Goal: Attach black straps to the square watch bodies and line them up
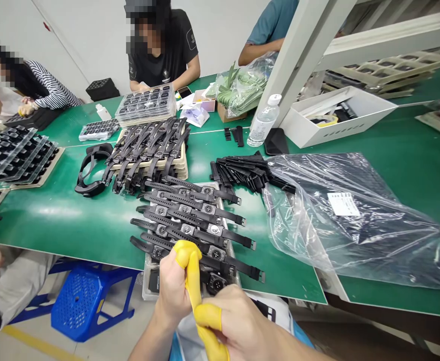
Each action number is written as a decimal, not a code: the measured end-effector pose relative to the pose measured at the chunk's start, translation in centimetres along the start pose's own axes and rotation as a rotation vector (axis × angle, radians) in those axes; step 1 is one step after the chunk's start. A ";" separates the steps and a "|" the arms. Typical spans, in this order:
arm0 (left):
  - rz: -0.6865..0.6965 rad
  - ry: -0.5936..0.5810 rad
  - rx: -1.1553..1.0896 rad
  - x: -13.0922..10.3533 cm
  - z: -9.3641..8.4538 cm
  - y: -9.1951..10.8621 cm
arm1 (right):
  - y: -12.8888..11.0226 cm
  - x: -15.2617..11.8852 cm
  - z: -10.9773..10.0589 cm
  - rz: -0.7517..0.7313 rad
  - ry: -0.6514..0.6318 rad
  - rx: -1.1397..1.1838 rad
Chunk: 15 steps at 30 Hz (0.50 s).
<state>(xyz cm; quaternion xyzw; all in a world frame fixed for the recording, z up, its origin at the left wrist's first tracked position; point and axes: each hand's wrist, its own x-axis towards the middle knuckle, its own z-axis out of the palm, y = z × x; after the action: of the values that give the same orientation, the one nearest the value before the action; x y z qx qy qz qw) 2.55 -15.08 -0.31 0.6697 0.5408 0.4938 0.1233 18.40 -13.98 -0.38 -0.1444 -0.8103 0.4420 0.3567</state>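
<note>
Both my hands are in the lower middle, close together, with yellow finger cots on some fingers. My left hand [174,283] is closed, its covered thumb and finger pressed together. My right hand [242,318] is curled closed just to its right, its covered fingers touching or nearly touching the left ones. Anything between the fingers is hidden. Beyond and partly behind my hands stands a pale tray [147,286] with several black smartwatches [187,229], backs up, their straps lying across the tray and over its sides.
Loose black watch straps [242,170] lie beside a clear plastic bag [340,205] of more straps. Behind are stacked watch trays [184,170], a water bottle [265,120], a phone [276,142] and a white box [340,133]. A blue stool [79,303] stands below; several people sit around.
</note>
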 end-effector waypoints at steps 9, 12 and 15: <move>0.057 0.022 -0.032 -0.6 0.6 -1.4 | 0.6 0.1 0.5 -0.105 0.064 -0.359; 0.052 0.025 -0.069 -0.7 0.1 -2.3 | 0.0 -0.1 0.0 -0.058 0.067 -0.448; 0.057 0.025 -0.128 -0.5 -0.4 -2.8 | -0.5 0.0 -1.5 -0.034 0.112 -0.399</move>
<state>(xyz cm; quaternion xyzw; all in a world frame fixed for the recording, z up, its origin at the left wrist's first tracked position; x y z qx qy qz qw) 0.56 -14.60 -2.40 0.6693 0.4905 0.5389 0.1450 19.47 -13.31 0.56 -0.2230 -0.8629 0.2582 0.3729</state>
